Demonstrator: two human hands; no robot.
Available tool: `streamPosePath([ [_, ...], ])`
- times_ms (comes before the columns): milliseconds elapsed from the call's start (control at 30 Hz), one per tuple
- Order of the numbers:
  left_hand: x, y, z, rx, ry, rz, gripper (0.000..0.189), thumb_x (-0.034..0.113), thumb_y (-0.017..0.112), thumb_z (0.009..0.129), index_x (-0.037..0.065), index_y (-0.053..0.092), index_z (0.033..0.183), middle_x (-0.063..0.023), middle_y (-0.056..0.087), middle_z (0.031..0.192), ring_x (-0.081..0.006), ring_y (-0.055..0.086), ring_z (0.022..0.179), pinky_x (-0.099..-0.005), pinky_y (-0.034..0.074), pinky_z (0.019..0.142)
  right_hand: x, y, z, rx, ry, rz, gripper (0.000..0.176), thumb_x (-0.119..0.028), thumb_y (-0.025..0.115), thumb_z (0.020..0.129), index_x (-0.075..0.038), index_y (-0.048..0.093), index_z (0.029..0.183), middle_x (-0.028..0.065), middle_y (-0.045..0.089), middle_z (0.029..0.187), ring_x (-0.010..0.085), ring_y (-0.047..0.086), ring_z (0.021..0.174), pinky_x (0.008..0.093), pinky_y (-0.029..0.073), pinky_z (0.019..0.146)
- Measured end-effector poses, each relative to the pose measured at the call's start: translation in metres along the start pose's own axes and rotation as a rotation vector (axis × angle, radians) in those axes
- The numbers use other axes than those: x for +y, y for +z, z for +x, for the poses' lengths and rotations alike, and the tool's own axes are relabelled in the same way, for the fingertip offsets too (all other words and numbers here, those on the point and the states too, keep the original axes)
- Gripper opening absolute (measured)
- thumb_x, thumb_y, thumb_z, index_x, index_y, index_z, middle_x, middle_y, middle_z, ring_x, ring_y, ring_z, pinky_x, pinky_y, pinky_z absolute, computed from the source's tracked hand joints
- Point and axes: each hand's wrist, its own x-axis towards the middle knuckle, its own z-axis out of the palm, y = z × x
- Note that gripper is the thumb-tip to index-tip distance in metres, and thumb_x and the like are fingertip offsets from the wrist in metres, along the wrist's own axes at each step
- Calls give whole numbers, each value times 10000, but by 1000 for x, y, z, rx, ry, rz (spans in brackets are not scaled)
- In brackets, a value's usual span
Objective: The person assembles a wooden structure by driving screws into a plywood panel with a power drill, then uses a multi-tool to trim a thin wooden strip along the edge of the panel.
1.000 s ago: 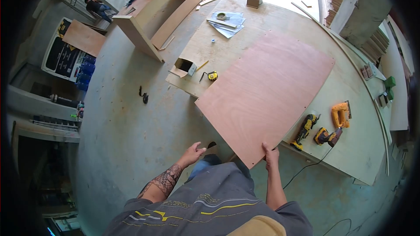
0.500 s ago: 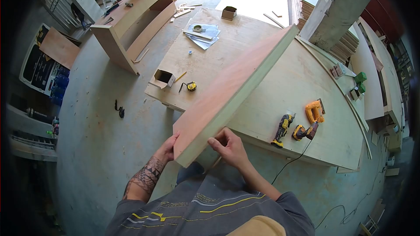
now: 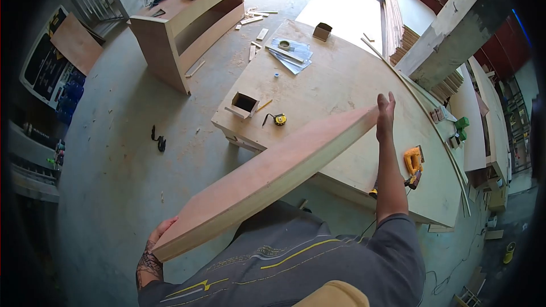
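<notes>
A long, thick wooden panel (image 3: 273,173), pinkish on its broad face with a pale green-grey edge, slants in front of my body over the near edge of the worktable (image 3: 335,88). My left hand (image 3: 163,227) is closed around its lower left end; some of the fingers are hidden beneath. At the opposite end, my right hand (image 3: 386,116) holds the panel with the palm against the end and the fingers pointing up. A yellow tape measure (image 3: 279,119), a pencil (image 3: 264,105) and an open cardboard box (image 3: 245,103) lie on the table beyond the panel.
An orange jigsaw (image 3: 413,160) sits on the table at right, beside a drill partly covered by my right forearm. Papers (image 3: 292,58) with a tape roll lie farther back. A wooden cabinet (image 3: 187,34) stands left. Wood scraps and a black object (image 3: 159,139) are on the floor.
The panel has swung from steep to flatter, its near end going left and down. My right hand has moved from the near part of the edge to the far end.
</notes>
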Motion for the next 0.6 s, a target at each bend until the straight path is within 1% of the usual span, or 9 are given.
streamPosePath([
  [67,6,-18,-3,0,-13,-65,521,429,396,1124,22,667,1305,-144,773,1062,-253,758,836,-420,622,793,23,16,16,17,39,-174,549,-447,693,981,18,688,1274,185,774,1136,255,734,1079,370,538,984],
  [133,14,-20,-11,-209,27,-140,488,397,398,1129,34,657,1327,-144,753,1176,-224,750,976,-393,612,852,3,44,15,207,-23,-281,287,-296,726,949,-15,781,948,77,805,873,159,739,826,309,556,832],
  [167,4,-29,-9,-211,-3,-133,488,397,398,1129,34,657,1327,-144,753,1176,-224,750,976,-393,612,852,-6,56,16,216,-12,-343,260,-278,722,938,-27,790,928,67,805,865,156,742,820,305,558,829],
  [200,-2,-35,-6,-314,290,-259,514,418,400,1131,24,659,1336,-154,720,1270,-224,691,1125,-405,543,980,-14,69,19,230,-2,-397,236,-260,719,927,-39,799,908,58,805,858,152,745,813,301,560,825],
  [267,3,-45,-7,-419,577,-371,541,438,402,1132,13,661,1344,-165,687,1363,-224,632,1274,-418,474,1109,-25,96,27,228,-5,-417,221,-269,735,848,-71,814,906,74,802,843,203,768,806,346,589,811],
  [367,20,-26,-16,-132,765,-618,720,572,431,1097,34,402,1576,-191,476,1561,-252,383,1483,-485,300,1235,-48,139,25,203,-47,-412,220,-278,751,834,-79,816,902,91,802,865,213,769,823,348,592,820],
  [467,32,-38,-26,7,654,-851,839,621,471,1064,47,259,1639,-225,433,1572,-332,381,1485,-488,301,1235,-74,176,18,204,-53,-444,214,-270,769,821,-74,812,897,112,800,890,232,770,847,353,592,836],
  [533,38,-37,-24,245,684,-946,859,640,490,1044,27,301,1615,-263,416,1569,-373,396,1473,-491,331,1217,-83,184,6,272,-110,-536,219,-255,777,821,-54,803,902,130,795,904,257,767,857,366,590,838],
  [600,40,-32,-28,989,892,-735,808,575,512,1061,-11,331,1587,-256,438,1545,-358,439,1439,-499,365,1191,-94,191,-12,266,-148,-489,233,-242,767,834,-31,793,929,142,786,895,277,762,861,379,588,839],
])
